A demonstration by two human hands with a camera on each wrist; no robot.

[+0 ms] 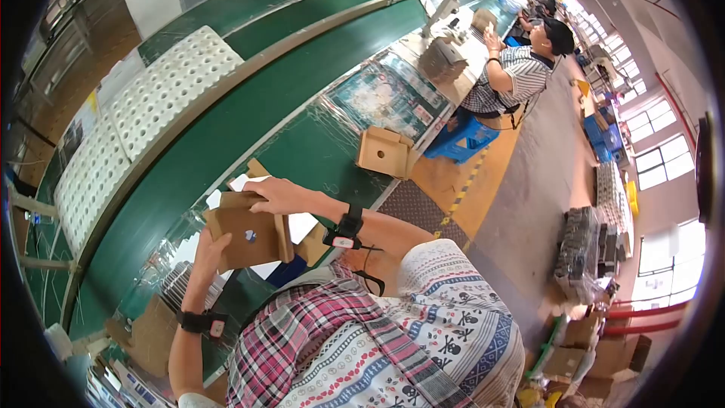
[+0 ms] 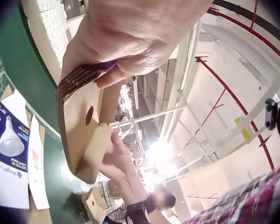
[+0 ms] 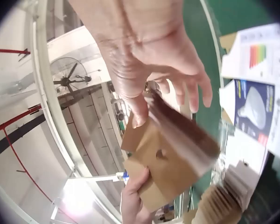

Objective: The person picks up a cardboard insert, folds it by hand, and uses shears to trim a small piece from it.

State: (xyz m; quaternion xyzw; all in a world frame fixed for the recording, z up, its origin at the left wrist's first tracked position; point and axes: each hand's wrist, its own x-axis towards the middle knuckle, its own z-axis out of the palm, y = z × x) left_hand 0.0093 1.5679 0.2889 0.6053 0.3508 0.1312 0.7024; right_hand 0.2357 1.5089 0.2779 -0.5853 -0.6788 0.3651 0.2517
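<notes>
A brown corrugated cardboard insert (image 1: 253, 238), with a round hole in its panel and raised folded sides, is held tilted above the green table. My left hand (image 1: 211, 255) grips its left side, thumb on the panel; several cardboard layers show at that edge in the left wrist view. At the opposite side, my right hand (image 3: 154, 60) reaches over a raised flap (image 3: 186, 135), fingers extended and spread, thumb near the panel. Below lie white and blue printed light bulb cartons (image 2: 11, 140), also visible as flat cartons (image 3: 254, 107) in the right wrist view.
A similar folded cardboard insert (image 1: 383, 153) stands at the table's edge to the right. White perforated trays (image 1: 174, 94) line the far side of the green belt (image 1: 302, 68). A stack of cardboard pieces (image 3: 217, 205) lies close by. Another person (image 1: 521, 75) sits farther along.
</notes>
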